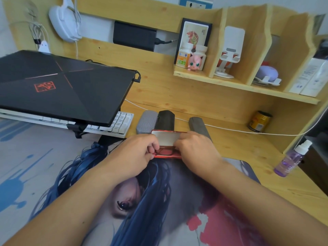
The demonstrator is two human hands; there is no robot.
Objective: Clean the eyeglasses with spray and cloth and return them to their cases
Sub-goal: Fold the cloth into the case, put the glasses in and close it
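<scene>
The head view shows both hands at an open red case (167, 139) lying near the middle of the surface (230, 144), at the far edge of a printed desk mat (159, 201). The left hand (134, 153) curls its fingers at the case's left end, pinching the dark-framed eyeglasses (166, 151) that sit in its lower half; the right hand (195, 148) curls over the right end, though which part it grips I cannot tell. Three more cases, one light grey (147, 121), one black (166, 119) and one dark grey (198, 126), lie closed just behind, toward the back edge. The spray bottle (291, 159) stands untouched near the right edge, and no cloth is visible. Whether these glasses are coming out for cleaning or going back in cannot be judged; the other cases' state likewise gives no clue.
</scene>
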